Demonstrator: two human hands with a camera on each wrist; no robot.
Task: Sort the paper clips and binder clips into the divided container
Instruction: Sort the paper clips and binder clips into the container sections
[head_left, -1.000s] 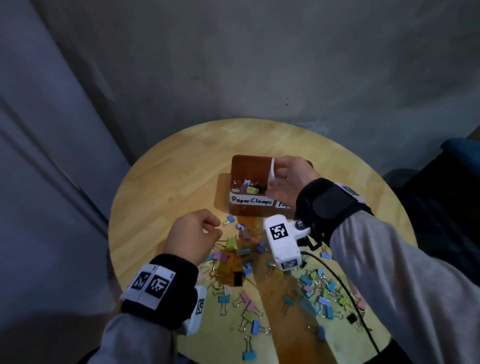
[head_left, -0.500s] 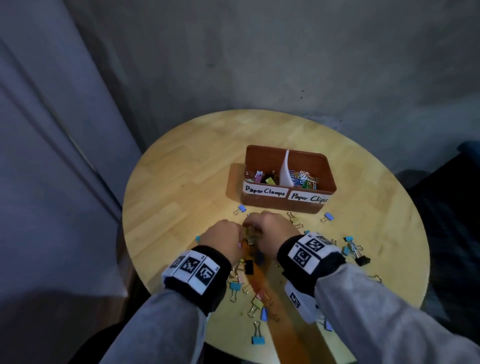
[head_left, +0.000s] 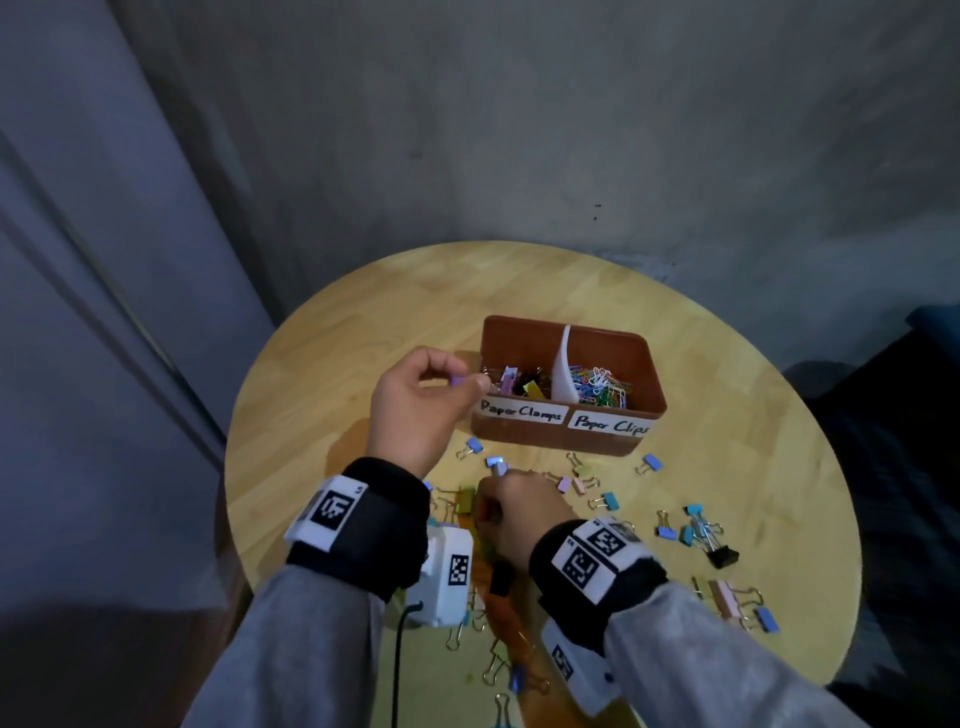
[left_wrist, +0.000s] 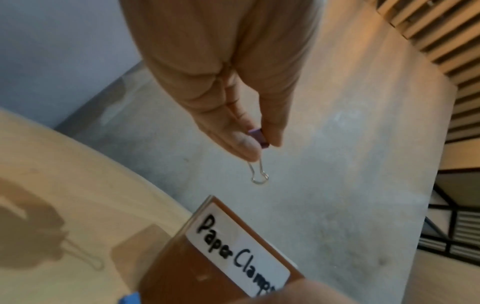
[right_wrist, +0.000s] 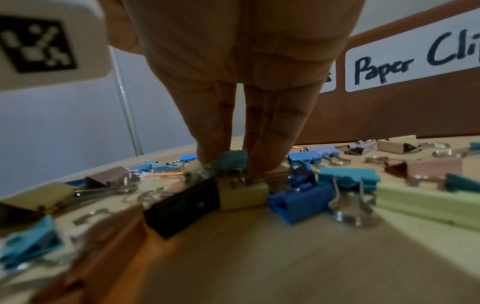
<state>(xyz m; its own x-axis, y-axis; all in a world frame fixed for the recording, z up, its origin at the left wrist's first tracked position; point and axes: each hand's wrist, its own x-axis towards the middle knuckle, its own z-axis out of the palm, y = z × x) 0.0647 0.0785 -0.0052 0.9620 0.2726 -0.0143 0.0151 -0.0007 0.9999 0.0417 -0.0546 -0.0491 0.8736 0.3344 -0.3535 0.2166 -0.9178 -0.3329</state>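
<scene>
Purple is what I have in my left hand (head_left: 415, 410): a small purple binder clip (left_wrist: 257, 138) pinched between thumb and fingertip, its wire loop dangling below. That hand hovers just beside the left end of the brown divided container (head_left: 550, 434), at the compartment labelled "Paper Clamps" (head_left: 521, 413), where several binder clips already lie. The other compartment, past the white divider (head_left: 563, 371), holds a tangle of coloured paper clips (head_left: 602, 387).

My right hand (head_left: 517, 512) is down on the desk (head_left: 332, 395) in the loose pile, fingertips (right_wrist: 213, 153) closing on a teal binder clip (right_wrist: 231, 159) that sits against a cream one (right_wrist: 242, 194) and a black one (right_wrist: 182, 207). I judge it as gripping the teal clip, though the contact is partly hidden by the fingers.

Risks from here, as I see them: the purple clip sits beside the rim rather than clearly over the compartment, so letting go now could bounce it off the wall and back onto the desk. The hanging loop could also catch on the container edge. On the right, the clips are crowded and touching, so lifting the teal one may drag a neighbour up by its wire handle, then shed it off the desk edge. Many binder clips (head_left: 696, 530) remain scattered, so the sort is far from finished.
</scene>
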